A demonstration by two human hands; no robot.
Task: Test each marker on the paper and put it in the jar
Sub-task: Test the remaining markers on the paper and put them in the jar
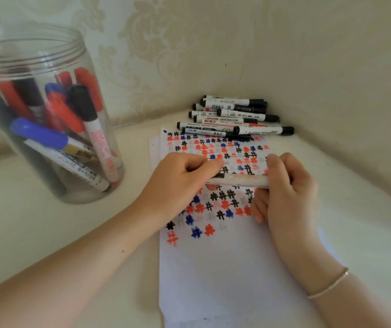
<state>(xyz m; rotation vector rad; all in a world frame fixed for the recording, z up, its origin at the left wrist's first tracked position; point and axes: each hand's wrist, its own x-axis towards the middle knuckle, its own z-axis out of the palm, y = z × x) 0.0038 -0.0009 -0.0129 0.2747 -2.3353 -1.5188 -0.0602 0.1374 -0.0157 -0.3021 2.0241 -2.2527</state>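
1. White marker (239,180), a smooth tube, lies level just above the paper (225,268), gripped by left hand (177,183) and right hand (286,185).
2. Clear plastic jar (47,67) stands left of the paper, holding capped markers.

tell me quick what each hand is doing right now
Left hand: fingers curled round the dark end of the marker, held over the paper.
Right hand: fingers gripping the marker's white barrel.
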